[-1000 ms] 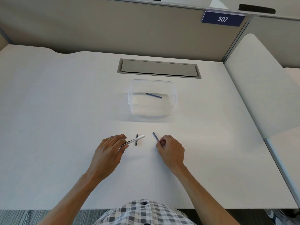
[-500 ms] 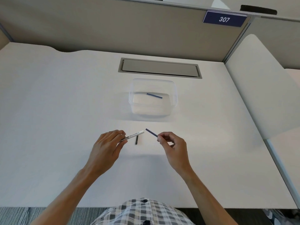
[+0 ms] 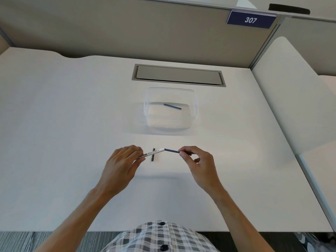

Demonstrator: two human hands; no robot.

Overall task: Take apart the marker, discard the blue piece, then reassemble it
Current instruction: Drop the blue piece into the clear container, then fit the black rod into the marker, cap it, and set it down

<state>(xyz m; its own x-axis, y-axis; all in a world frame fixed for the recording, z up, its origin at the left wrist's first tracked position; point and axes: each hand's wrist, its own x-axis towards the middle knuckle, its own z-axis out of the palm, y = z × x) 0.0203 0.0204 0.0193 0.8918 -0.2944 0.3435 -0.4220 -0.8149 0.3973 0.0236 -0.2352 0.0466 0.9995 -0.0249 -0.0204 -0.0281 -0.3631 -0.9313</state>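
Observation:
My left hand (image 3: 121,164) pinches a white marker barrel (image 3: 152,152) labelled "WHITE BOARD", held just above the table and pointing up to the right. My right hand (image 3: 198,163) pinches a thin blue rod (image 3: 171,151) by its right end. The rod's left tip touches the open end of the barrel. A small black piece (image 3: 153,154) lies on the table under the barrel. Another blue rod (image 3: 172,106) lies inside a clear plastic container (image 3: 196,106) further back.
A white desk (image 3: 72,124) spreads all around. A grey cable hatch (image 3: 179,75) sits behind the container. Beige partition walls close the back, with a "307" sign (image 3: 251,20) at the upper right. A white side panel (image 3: 283,99) bounds the right.
My right hand lifted the blue rod off the table and brought it left until its tip met the barrel's open end. My left hand raised the barrel slightly.

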